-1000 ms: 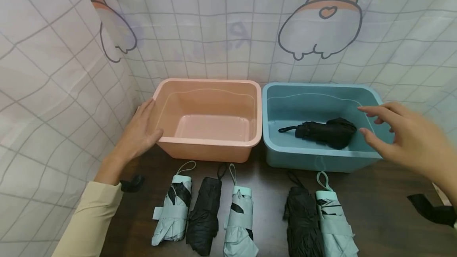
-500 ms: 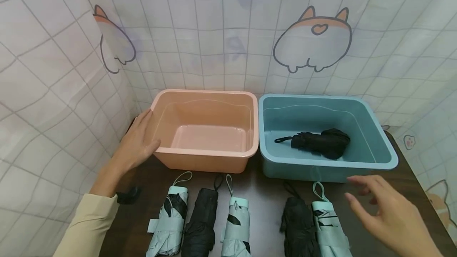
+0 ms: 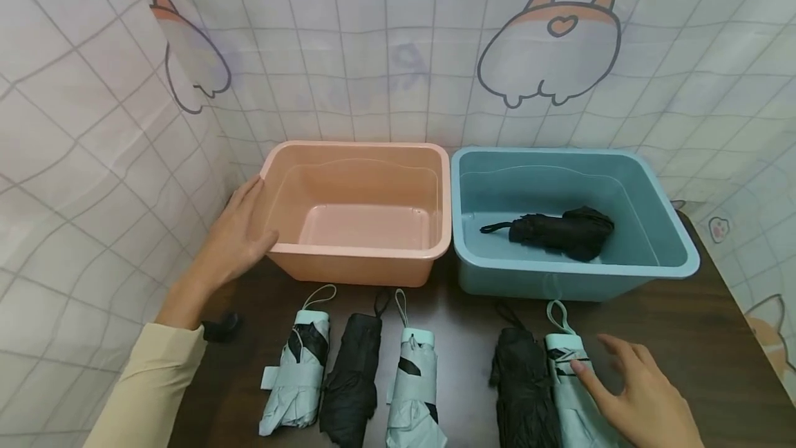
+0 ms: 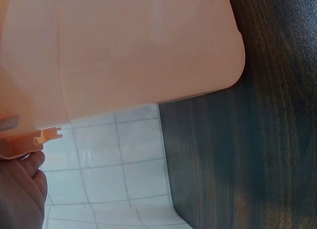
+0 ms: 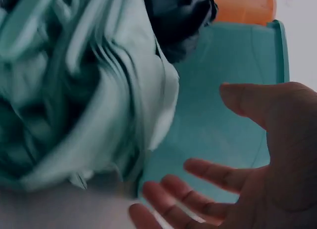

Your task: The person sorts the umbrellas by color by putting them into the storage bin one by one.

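My left hand (image 3: 235,240) rests along the left rim of a peach-coloured plastic basin (image 3: 357,265), fingers lengthwise and thumb near the front corner. Over at the lower right, my right hand (image 3: 640,393) hovers with fingers spread beside a folded mint-green umbrella (image 3: 575,393), thumb overlapping its upper part. In the right wrist view the thumb and fingers stand apart from the umbrella's pleated cloth (image 5: 114,90). A folded black umbrella (image 3: 524,389) lies just left of that mint one. Inside the blue basin (image 3: 560,278) sits another black umbrella (image 3: 562,232) on its side.
Further left on the dark wooden table (image 3: 466,365) lie a mint umbrella (image 3: 295,379), a black umbrella (image 3: 353,379) and a second mint umbrella (image 3: 413,386). A white checked cloth (image 3: 348,54) hangs behind and on the left. Both basins stand side by side.
My right hand has come down and toward me from the blue basin's right side to the rightmost mint umbrella. My left hand has stayed at the peach basin's rim.
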The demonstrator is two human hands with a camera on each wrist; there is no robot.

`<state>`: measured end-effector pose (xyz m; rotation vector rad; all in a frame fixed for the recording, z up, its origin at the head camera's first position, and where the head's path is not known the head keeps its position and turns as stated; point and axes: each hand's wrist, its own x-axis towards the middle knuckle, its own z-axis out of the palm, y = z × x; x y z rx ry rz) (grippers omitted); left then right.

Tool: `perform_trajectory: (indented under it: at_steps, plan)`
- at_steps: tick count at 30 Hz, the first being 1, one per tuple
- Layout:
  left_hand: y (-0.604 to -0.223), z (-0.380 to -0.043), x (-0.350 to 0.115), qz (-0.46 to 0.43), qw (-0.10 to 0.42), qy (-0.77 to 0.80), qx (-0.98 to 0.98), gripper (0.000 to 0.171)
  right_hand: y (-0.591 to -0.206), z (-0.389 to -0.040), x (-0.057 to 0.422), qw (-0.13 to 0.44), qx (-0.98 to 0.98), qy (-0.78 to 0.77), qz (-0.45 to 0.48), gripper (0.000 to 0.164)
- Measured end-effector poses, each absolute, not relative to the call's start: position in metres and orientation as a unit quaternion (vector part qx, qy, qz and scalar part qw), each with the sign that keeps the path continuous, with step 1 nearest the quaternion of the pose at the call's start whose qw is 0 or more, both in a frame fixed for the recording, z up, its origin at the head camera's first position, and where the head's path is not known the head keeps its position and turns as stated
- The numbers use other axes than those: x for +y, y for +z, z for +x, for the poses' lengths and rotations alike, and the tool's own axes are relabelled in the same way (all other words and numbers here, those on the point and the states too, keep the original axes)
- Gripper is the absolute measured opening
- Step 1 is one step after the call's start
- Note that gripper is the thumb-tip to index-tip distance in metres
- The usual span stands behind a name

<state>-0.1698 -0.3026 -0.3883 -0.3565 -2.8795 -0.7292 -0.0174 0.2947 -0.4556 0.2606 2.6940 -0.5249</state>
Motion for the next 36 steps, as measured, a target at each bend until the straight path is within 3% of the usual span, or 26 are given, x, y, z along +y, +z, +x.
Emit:
perform_trajectory:
  at_steps: [7, 22, 30, 36]
  plan:
    - [-0.387, -0.174, -0.298, -0.120, 0.072, -0.251, -0.958, 0.091, -0.469, -0.012, 0.288, 0.249, 0.946, -0.166, 0.125, 0.119]
    - [-0.388, -0.170, -0.301, -0.118, 0.075, -0.251, -0.958, 0.092, -0.482, -0.001, 0.272, 0.197, 0.954, -0.150, 0.170, 0.115]
    - [-0.388, -0.170, -0.303, -0.112, 0.072, -0.252, -0.959, 0.092, -0.484, -0.005, 0.278, 0.223, 0.945, -0.167, 0.171, 0.117]
    - [-0.387, -0.170, -0.302, -0.109, 0.063, -0.255, -0.959, 0.092, -0.485, -0.001, 0.276, 0.209, 0.944, -0.168, 0.194, 0.118]
